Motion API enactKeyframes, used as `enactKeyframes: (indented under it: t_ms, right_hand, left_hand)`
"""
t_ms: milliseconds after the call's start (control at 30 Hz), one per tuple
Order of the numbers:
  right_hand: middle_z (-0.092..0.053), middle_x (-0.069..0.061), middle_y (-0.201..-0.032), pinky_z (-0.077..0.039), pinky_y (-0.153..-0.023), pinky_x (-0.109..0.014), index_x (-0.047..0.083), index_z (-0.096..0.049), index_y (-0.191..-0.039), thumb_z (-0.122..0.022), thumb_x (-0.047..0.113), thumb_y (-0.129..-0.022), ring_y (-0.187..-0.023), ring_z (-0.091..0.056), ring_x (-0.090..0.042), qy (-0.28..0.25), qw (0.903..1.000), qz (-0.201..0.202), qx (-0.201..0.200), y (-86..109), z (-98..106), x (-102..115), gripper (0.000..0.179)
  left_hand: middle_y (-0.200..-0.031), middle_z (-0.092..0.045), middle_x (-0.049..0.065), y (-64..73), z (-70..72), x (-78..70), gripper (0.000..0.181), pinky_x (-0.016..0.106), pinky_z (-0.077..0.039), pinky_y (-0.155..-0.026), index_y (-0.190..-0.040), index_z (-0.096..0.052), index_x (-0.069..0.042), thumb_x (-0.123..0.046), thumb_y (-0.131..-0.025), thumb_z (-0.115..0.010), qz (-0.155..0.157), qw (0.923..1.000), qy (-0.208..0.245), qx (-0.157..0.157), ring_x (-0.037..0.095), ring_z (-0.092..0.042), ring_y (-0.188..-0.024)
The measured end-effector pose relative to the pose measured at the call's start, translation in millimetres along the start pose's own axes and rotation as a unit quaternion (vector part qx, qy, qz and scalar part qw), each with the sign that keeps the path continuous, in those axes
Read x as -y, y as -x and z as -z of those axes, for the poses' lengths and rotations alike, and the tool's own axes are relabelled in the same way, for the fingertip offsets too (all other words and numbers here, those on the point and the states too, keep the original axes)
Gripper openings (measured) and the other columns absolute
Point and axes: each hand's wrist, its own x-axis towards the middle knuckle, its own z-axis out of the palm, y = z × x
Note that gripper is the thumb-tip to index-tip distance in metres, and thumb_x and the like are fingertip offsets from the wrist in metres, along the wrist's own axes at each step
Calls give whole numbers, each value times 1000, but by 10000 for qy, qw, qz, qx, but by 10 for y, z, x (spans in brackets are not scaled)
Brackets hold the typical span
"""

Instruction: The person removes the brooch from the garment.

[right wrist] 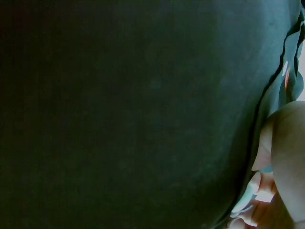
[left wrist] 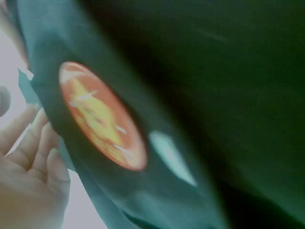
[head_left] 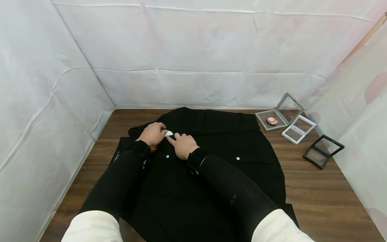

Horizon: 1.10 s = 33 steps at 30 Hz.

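Observation:
A black shirt [head_left: 211,181] is spread over the wooden table. My left hand [head_left: 153,134], at its upper left, bends thumb and fingers at the left edge of a small white piece [head_left: 169,133]. From the other side my right hand [head_left: 183,146] pinches at the same piece, thumb stretched toward it. Its kind cannot be made out, and fingers partly cover it. By the left wrist sits a round red badge [head_left: 153,148]; the left wrist view shows this badge [left wrist: 100,117] with a yellow figure, beside a white button [left wrist: 172,156].
On the right stand three open, clear-windowed cases: a grey one [head_left: 260,116] holding a purple and yellow badge [head_left: 272,121], a white one [head_left: 298,129] and a black one [head_left: 317,164]. Another button [head_left: 238,158] is on the shirt's right side. White sheeting [head_left: 193,43] walls the table.

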Motion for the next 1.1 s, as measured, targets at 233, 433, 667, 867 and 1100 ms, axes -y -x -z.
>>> enactKeyframes:
  t_ms: [233, 433, 667, 867, 1100]
  right_hand:
    - [-48, -3, -139, -48, -72, -30, 36, -20, -166, -36, 26, -113, -89, -51, -19, -87, 10000, 20, 5, 17, -4, 10, 56]
    - [-48, -3, -135, -47, -70, -29, 37, -19, -166, -38, 24, -112, -87, -49, -18, -150, 9999, -32, 22, 53, 25, -6, 58]
    - [-47, -3, -129, -45, -71, -29, 37, -19, -166, -40, 26, -112, -87, -48, -18, -161, 9999, -15, 18, 73, 36, -3, 59]
    - [-47, -2, -127, -44, -70, -28, 37, -18, -166, -40, 27, -112, -85, -47, -17, -72, 10000, -31, 15, 87, 43, -6, 59]
    - [-47, -1, -124, -43, -68, -28, 37, -16, -166, -40, 26, -112, -83, -46, -17, -69, 10000, -40, 52, 88, 44, 0, 59]
  left_hand:
    - [-102, -64, 16, -67, 19, -121, 27, 42, -49, -76, -120, -63, 1, -17, -109, -45, 343, 9984, 137, 436, 27, -59, -80]
    - [-105, -65, 17, -108, 23, -155, 24, 42, -51, -80, -118, -62, 2, -14, -106, -49, 463, 9975, 74, 536, 28, -60, -83]
    - [-92, -66, 13, -168, -33, -30, 17, 38, -49, -71, -104, -68, 0, -12, -104, -57, 415, 9983, 290, 279, 25, -58, -72]
    - [-90, -64, 13, -181, -36, -10, 14, 38, -47, -69, -101, -67, -2, -11, -104, -57, 345, 9982, 440, 208, 26, -57, -72]
    - [-89, -63, 12, -158, -1, -35, 13, 38, -46, -70, -101, -66, -3, -11, -105, -56, 420, 9982, 381, 215, 26, -56, -72]
